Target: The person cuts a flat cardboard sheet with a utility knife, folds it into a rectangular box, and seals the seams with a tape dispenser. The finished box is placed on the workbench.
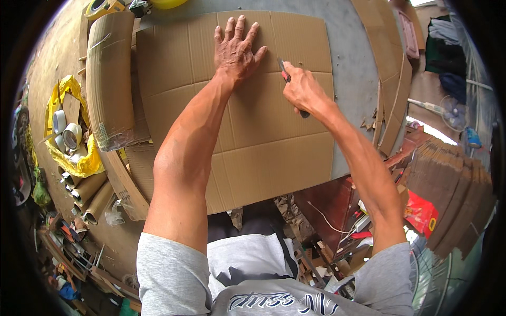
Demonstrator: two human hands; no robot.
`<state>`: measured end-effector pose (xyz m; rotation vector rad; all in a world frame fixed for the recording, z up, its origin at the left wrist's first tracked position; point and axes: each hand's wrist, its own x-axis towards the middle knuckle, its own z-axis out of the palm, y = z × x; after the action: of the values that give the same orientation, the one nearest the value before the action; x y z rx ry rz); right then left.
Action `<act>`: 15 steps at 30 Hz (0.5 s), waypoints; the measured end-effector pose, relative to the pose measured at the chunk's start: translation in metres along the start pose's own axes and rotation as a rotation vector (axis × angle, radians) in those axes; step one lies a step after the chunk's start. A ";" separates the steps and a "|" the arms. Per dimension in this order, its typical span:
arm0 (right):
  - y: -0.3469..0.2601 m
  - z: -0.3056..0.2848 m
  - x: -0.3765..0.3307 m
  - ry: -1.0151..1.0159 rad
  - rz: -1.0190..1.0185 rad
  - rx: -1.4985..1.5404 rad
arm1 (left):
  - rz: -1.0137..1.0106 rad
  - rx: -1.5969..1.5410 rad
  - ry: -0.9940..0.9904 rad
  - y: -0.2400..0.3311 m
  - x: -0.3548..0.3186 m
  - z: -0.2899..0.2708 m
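A large flat sheet of brown cardboard (263, 126) with several crease lines lies in front of me on a grey tabletop. My left hand (235, 51) rests flat on its far part, fingers stretched out and somewhat spread. Just to the right, my right hand (304, 89) is wrapped round a utility knife (286, 76) with a red and black handle. The blade points away from me and to the left, its tip at or just over the cardboard; whether it has gone in I cannot tell. The knife's dark rear end shows below my palm.
At the left stands a curved cardboard piece (110, 79), and beyond it a yellow bag (87, 163) with tape rolls (72, 136). Cardboard tubes (99, 203) lie below that. Cardboard strips (387, 73) line the table's right side, near stacked cardboard (443, 184) and a red packet (420, 213).
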<state>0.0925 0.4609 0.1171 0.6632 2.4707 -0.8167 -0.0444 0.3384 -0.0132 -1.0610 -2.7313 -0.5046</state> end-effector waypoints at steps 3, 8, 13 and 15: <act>0.018 0.015 -0.014 0.025 -0.055 -0.101 | 0.006 -0.004 0.021 -0.002 -0.001 0.001; 0.039 0.042 -0.058 0.088 -0.107 -0.126 | 0.002 0.004 0.020 -0.001 -0.001 0.004; 0.045 0.043 -0.065 0.062 -0.105 -0.110 | 0.014 0.008 0.027 0.000 0.001 0.003; 0.045 0.037 -0.065 0.034 -0.103 -0.087 | 0.026 0.008 0.035 0.002 -0.004 0.000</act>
<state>0.1785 0.4496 0.1076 0.5265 2.5728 -0.7363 -0.0398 0.3373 -0.0135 -1.0738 -2.6841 -0.5032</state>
